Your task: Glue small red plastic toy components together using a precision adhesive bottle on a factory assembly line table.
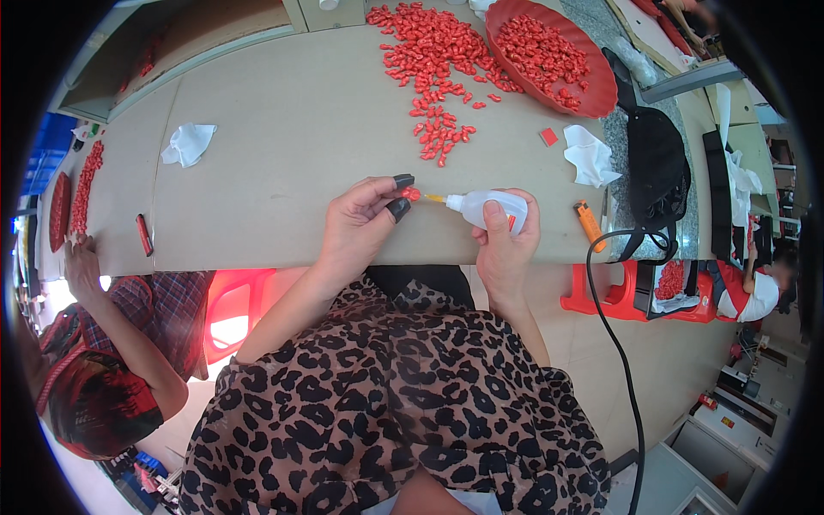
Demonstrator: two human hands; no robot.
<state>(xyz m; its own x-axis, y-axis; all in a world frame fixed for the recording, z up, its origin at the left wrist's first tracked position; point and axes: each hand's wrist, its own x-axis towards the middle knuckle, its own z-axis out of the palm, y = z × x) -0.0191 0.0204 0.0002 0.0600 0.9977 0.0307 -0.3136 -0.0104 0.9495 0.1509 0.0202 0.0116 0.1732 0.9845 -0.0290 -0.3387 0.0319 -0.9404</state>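
My left hand (354,221) has black covers on its thumb and a fingertip, and pinches a small glossy red peanut-shaped piece (411,194). In my right hand (506,249) lies a white squeeze bottle (472,205), held nearly level, with its thin yellowish nozzle (435,197) pointing left. The nozzle tip is at the red piece or just short of it; I cannot tell whether they touch. Beyond my hands, a loose heap of similar red pieces (429,51) spreads over the table (257,172).
A red scalloped tray (605,99) of pieces stands at the far right. Crumpled white tissues (590,157) (189,144), a small red square (548,137), an orange lighter (590,225), a black bag (657,159) and a black cable (601,318) are around. A co-worker's hand (83,270) works at the left.
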